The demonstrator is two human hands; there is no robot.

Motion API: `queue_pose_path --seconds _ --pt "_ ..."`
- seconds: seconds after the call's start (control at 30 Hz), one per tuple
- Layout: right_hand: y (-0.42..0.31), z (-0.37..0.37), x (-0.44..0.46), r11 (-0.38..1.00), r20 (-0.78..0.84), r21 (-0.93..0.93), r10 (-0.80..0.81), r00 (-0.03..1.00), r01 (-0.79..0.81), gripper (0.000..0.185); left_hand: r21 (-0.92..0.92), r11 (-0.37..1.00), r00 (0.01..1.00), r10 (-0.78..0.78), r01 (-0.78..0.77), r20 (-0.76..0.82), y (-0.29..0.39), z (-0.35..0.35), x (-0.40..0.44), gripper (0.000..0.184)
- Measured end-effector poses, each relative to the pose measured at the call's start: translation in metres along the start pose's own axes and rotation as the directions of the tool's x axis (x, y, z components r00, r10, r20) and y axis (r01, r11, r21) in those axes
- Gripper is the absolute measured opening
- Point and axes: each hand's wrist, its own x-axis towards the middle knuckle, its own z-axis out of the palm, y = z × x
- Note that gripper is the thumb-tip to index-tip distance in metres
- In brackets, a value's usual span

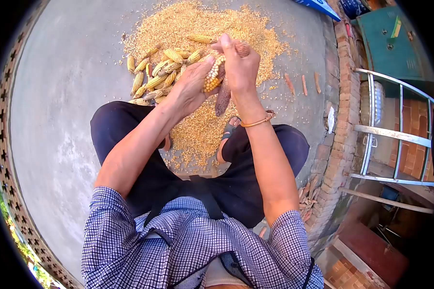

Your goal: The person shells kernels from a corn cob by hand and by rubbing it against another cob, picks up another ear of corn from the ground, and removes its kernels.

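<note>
over the floor (58, 106) lay loose kernels (193, 24). above them, the right hand (240, 72) had fingers clamped on a bare cob (222, 102), the left hand (190, 86) on a part-stripped ear (213, 79), just left of the cob, both long axes slanting steeply forward.
</note>
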Motion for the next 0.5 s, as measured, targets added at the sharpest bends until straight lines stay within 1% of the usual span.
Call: queue_pose_path --seconds 0.03,0.07,0.1,0.13,0.17,0.23,0.27,0.3,0.33,0.37,0.4,0.43,0.47,0.5 --pt "-0.010 -0.003 -0.002 0.999 -0.024 0.040 -0.007 1.000 0.008 0.031 -0.044 0.999 1.000 -0.016 0.016 -0.004 0.001 0.000 0.000 0.035" --pt "-0.020 -0.006 -0.004 0.997 -0.048 0.081 -0.011 0.999 0.015 0.030 -0.079 0.996 0.998 -0.035 0.030 -0.057 0.001 -0.004 0.004 0.036" --pt "-0.025 -0.008 -0.006 0.992 -0.070 0.123 -0.013 0.997 0.021 0.030 -0.088 0.996 0.999 -0.030 0.027 -0.024 0.003 -0.008 0.006 0.036" --pt "-0.024 -0.011 -0.007 0.990 -0.017 0.133 -0.042 0.999 0.044 0.032 -0.096 0.995 1.000 -0.024 0.025 0.010 0.005 -0.013 0.008 0.037" --pt "-0.021 -0.011 -0.010 0.995 0.016 0.065 -0.075 0.997 0.074 0.032 -0.103 0.994 0.999 -0.018 0.023 0.046 0.006 -0.014 0.010 0.037" --pt "-0.014 -0.009 -0.016 0.987 0.085 -0.071 -0.135 0.987 0.141 0.034 -0.134 0.991 1.000 0.001 0.002 0.019 0.010 -0.012 0.009 0.035" --pt "-0.008 -0.008 -0.018 0.919 0.124 -0.214 -0.312 0.942 0.332 0.040 -0.134 0.991 1.000 0.008 -0.009 -0.007 0.008 -0.013 0.012 0.036" --pt "-0.009 -0.006 -0.020 0.793 0.203 -0.375 -0.436 0.877 0.481 0.041 -0.133 0.991 0.999 0.015 -0.019 -0.031 0.007 -0.014 0.014 0.036" --pt "-0.012 -0.004 -0.022 0.613 0.302 -0.506 -0.533 0.790 0.607 0.043 -0.201 0.979 0.995 0.051 -0.032 0.090 0.007 -0.012 0.011 0.037" --pt "-0.013 -0.002 -0.024 0.395 0.416 -0.599 -0.591 0.692 0.697 0.046 -0.202 0.979 0.988 0.066 -0.037 0.137 0.003 -0.017 0.011 0.034" --pt "-0.009 0.002 -0.025 0.433 0.395 -0.577 -0.595 0.700 0.693 0.043 -0.203 0.978 0.980 0.078 -0.040 0.184 0.001 -0.020 0.008 0.032" --pt "-0.008 0.004 -0.026 0.510 0.350 -0.586 -0.541 0.764 0.630 0.040 -0.204 0.978 0.969 0.091 -0.043 0.229 0.000 -0.021 0.005 0.030" --pt "-0.008 0.005 -0.028 0.584 0.307 -0.589 -0.479 0.823 0.559 0.038 -0.236 0.970 0.987 0.088 -0.054 0.137 -0.009 -0.018 -0.001 0.034" --pt "-0.008 0.007 -0.029 0.649 0.263 -0.589 -0.409 0.874 0.481 0.035 -0.182 0.982 0.988 0.078 -0.053 0.132 -0.010 -0.020 0.001 0.036"
